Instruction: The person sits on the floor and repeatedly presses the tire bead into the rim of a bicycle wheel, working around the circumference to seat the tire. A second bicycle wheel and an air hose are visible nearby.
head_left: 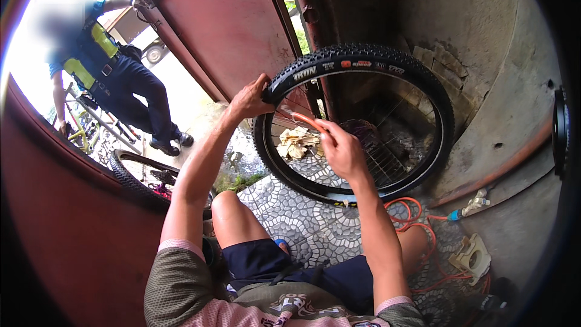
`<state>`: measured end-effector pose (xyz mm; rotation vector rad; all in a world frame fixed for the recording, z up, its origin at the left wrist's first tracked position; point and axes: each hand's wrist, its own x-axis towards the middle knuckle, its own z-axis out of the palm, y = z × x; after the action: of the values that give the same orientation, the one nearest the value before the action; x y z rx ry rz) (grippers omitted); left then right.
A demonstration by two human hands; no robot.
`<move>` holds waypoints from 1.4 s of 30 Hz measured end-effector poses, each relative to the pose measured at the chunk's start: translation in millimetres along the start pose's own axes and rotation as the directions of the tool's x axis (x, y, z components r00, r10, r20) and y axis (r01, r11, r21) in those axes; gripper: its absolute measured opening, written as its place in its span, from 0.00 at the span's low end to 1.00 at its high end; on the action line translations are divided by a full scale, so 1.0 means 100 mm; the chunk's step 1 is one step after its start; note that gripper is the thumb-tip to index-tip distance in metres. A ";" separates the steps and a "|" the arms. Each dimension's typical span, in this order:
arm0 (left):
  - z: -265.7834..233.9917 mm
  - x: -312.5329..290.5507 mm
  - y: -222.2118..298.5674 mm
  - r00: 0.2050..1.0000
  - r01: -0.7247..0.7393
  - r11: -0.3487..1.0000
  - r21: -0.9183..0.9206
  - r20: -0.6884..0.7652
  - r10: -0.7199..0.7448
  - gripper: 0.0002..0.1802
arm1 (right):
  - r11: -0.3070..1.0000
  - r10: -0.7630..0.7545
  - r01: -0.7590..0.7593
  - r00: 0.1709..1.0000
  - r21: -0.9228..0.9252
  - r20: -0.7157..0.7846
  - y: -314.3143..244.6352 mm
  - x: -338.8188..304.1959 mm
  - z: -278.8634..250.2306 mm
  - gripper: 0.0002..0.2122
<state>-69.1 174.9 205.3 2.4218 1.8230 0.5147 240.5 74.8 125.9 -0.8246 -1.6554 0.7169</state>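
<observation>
A black knobby bicycle tyre (445,124) stands upright before me, its open middle facing me. My left hand (251,98) is closed on its upper left edge, thumb toward the inside. Within the tyre's ring my right hand (345,152) grips an orange air hose (310,122), its end pointing up and left toward the tyre's inner edge near my left hand. A blurred pale tip shows at that end; its exact shape I cannot make out. White residue marks the tyre's lower inside.
Loops of orange hose (433,239) lie at right by a teal coupling (454,215) and a beige plastic part (472,258). Crumpled paper (298,142) and a wire rack (387,160) are behind the tyre. A person (121,79) stands beyond the red gate (218,18), near bicycles (130,172).
</observation>
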 end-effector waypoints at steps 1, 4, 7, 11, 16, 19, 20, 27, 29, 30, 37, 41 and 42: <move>0.12 0.02 -0.13 0.999 -0.030 0.999 -0.020 -0.044 0.029 0.42 | 0.999 -0.026 0.026 1.000 -0.029 -0.002 0.02 0.10 0.12 0.14; 0.44 0.04 -0.27 0.999 0.050 0.943 -0.330 0.008 -0.050 0.44 | 0.999 -0.013 0.012 0.999 -0.033 -0.033 0.14 0.26 0.39 0.14; 0.54 0.01 -0.36 0.996 -0.027 0.952 -0.306 -0.091 -0.001 0.43 | 0.998 -0.032 0.026 0.994 -0.065 -0.106 0.14 0.35 0.59 0.14; 0.44 0.15 -0.45 0.998 0.042 0.962 -0.268 0.065 -0.026 0.31 | 0.980 -0.081 0.042 0.976 -0.192 -0.201 0.12 0.50 0.78 0.14; 0.19 0.07 -0.40 0.965 0.174 0.954 -0.245 0.236 -0.115 0.20 | 0.843 0.118 -0.105 0.993 -0.527 -0.010 -0.29 0.63 0.98 0.16; 0.28 0.04 -0.44 0.997 -0.039 0.953 -0.302 0.049 0.056 0.32 | 0.780 0.167 -0.128 0.986 -0.613 0.007 -0.30 0.74 1.00 0.16; 0.34 -0.01 -0.38 0.993 -0.114 0.952 -0.285 -0.045 0.105 0.35 | 0.763 0.188 -0.134 0.982 -0.633 0.019 -0.30 0.79 0.95 0.16; 0.78 -0.35 -0.65 0.977 0.088 0.899 -0.428 -0.138 -0.161 0.42 | 0.744 0.192 -0.102 0.979 -0.661 0.066 -0.30 0.89 1.04 0.15; 0.86 -0.45 -0.77 0.981 0.034 0.897 -0.442 -0.158 -0.115 0.44 | 0.742 0.205 -0.131 0.978 -0.657 0.036 -0.25 0.92 1.03 0.15; 0.88 -0.48 -0.78 0.982 0.003 0.893 -0.450 -0.165 -0.087 0.45 | 0.738 0.215 -0.151 0.977 -0.658 0.016 -0.20 0.93 1.00 0.15; 0.88 -0.46 -0.85 0.980 0.100 0.763 -0.639 -0.070 -0.187 0.22 | 0.771 0.171 -0.146 0.985 -0.619 -0.019 -0.06 1.05 0.96 0.15; 0.93 -0.40 -0.90 0.968 0.172 0.579 -0.797 0.029 -0.249 0.21 | 0.784 0.162 -0.124 0.987 -0.609 0.007 0.00 1.11 0.92 0.15; 0.95 -0.42 -0.90 0.959 0.199 0.535 -0.821 0.051 -0.279 0.21 | 0.780 0.175 -0.128 0.984 -0.613 0.018 -0.02 1.12 0.92 0.15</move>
<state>-133.4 175.7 83.5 1.4870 1.3981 1.1427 132.4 161.0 169.5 -1.4196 -1.9341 0.3027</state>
